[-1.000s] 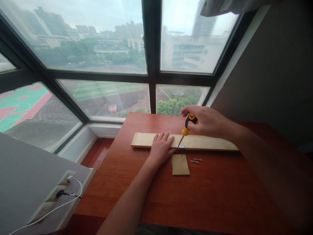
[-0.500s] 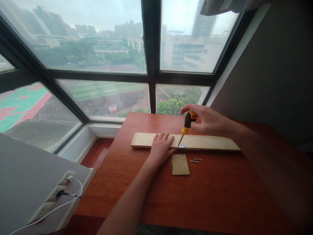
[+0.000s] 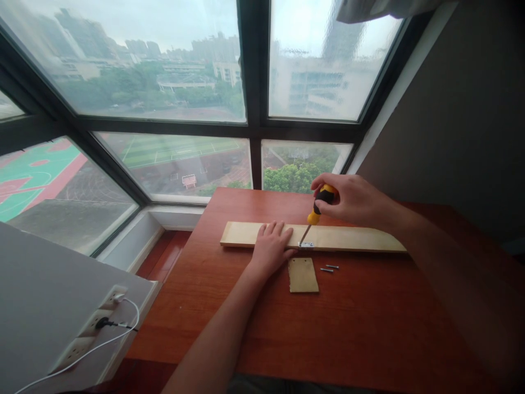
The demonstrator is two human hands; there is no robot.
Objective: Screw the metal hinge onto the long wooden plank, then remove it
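A long pale wooden board [image 3: 348, 237] lies across the table. My left hand [image 3: 271, 244] rests on it with fingers spread, pressing near its front edge. In my right hand [image 3: 344, 198] is a yellow and black screwdriver [image 3: 313, 218], gripped by its handle and tilted. Its tip meets the left end of a small metal hinge [image 3: 307, 245] at the board's front edge; any screw under the tip is too small to make out. In front lies a small thin wooden piece [image 3: 303, 275] with two holes. Two screws [image 3: 327, 270] lie to its right.
The reddish-brown wooden table [image 3: 287, 334] reaches to a large window with dark frames [image 3: 255, 131]. At the left, a low white wall carries sockets [image 3: 94, 323] with a white cable [image 3: 102, 343] plugged in. A dark wall stands at the right.
My right hand has turned at the wrist and shifted slightly right on the screwdriver handle. The tip stays at the hinge. My left hand keeps its place on the board.
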